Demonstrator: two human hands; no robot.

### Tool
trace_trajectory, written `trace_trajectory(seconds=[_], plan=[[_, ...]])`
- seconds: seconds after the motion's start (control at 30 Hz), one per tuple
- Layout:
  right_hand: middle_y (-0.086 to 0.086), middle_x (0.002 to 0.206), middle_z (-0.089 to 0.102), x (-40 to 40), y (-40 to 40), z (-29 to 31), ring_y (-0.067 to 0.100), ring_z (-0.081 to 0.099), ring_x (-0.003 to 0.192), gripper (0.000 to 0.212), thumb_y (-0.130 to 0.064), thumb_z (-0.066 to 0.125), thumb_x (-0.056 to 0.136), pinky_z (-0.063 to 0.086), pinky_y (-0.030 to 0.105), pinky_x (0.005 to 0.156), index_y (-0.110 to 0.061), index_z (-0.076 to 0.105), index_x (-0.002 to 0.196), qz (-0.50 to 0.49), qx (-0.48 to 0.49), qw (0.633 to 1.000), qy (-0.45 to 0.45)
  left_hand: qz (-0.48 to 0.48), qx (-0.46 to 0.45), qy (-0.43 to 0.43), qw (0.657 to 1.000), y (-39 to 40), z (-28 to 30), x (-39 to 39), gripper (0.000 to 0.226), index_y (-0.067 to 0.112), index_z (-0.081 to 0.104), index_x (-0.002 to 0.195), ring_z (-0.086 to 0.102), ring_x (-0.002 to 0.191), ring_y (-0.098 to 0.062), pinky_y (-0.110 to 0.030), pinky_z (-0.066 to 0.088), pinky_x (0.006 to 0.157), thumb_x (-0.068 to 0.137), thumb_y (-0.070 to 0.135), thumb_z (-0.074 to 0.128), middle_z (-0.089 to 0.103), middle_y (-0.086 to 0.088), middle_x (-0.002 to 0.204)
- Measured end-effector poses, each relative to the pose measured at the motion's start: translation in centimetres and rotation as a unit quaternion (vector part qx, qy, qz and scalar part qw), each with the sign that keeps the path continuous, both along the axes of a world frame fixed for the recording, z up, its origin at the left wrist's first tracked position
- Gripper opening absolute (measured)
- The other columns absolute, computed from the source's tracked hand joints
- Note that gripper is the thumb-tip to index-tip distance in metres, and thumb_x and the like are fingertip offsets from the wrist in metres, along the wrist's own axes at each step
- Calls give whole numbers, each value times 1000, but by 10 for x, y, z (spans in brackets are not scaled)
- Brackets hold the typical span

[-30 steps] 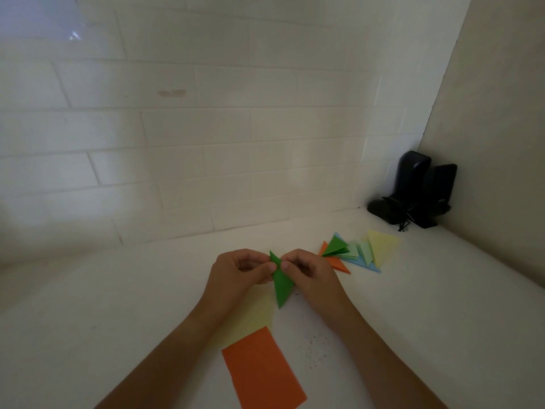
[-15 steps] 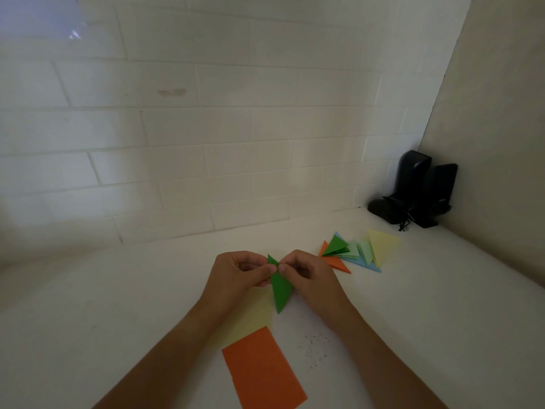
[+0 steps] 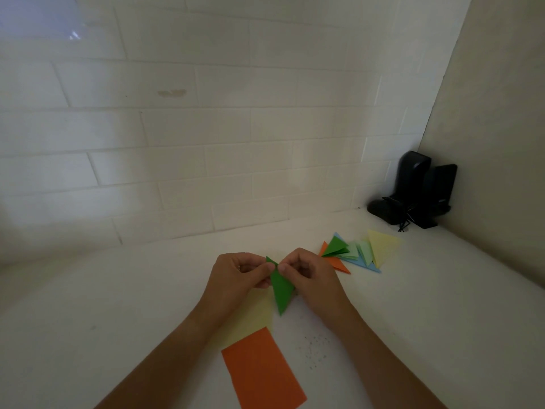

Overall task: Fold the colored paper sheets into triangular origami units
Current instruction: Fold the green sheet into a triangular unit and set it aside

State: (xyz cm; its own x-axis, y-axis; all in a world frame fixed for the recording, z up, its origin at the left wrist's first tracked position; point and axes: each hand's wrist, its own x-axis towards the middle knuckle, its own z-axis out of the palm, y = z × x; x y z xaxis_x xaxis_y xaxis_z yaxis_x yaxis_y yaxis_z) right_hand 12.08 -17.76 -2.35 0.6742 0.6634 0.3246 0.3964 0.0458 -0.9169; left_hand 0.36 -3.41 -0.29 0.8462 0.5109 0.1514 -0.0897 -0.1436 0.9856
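Note:
A green paper unit (image 3: 281, 290), folded to a narrow triangle with its point toward me, hangs just above the white table. My left hand (image 3: 236, 276) pinches its upper left edge between thumb and fingers. My right hand (image 3: 309, 276) pinches the upper right edge, fingers curled. Below my hands lie a flat orange sheet (image 3: 262, 370) and a pale yellow sheet (image 3: 250, 320), partly under my left wrist. A pile of folded triangles (image 3: 356, 252) in orange, green, blue and yellow lies to the right.
A white tiled wall (image 3: 206, 143) stands behind the table (image 3: 88, 320); a beige side wall closes the right. Two black speakers (image 3: 418, 190) with a cable sit in the far right corner. Small dark specks (image 3: 315, 346) mark the table near my right forearm.
Both hands and the green unit have hardly moved; the fingers shifted slightly along its top edge and the triangle's point swung a little.

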Motion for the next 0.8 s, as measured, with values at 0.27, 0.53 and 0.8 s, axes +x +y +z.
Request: trace_trajectory(seconds=[0.27,0.53,0.8], plan=[[4,72,64,-1,0,0,14,57,68,14,-16,71,96,46,33,64,-16,68,83,17,3,1000,-13,-24,5,-2,1000,1,1,-1,12,6,82,93,77,81,-23,-27,62,73,94,14,73,80,-11,86],[4,76,68,1,0,-1,12,62,71,8,-17,71,96,49,27,65,-19,71,88,-7,2,1000,0,-66,-2,0,998,5,-3,0,17,4,80,106,77,89,-26,-28,63,80,99,12,67,80,-13,95],[1,80,71,1,0,0,26,66,81,13,-20,67,99,53,41,72,-22,74,87,-19,-20,999,-30,-47,15,2,999,4,-3,2,13,5,78,105,77,85,-22,-24,59,76,96,9,71,80,-11,92]])
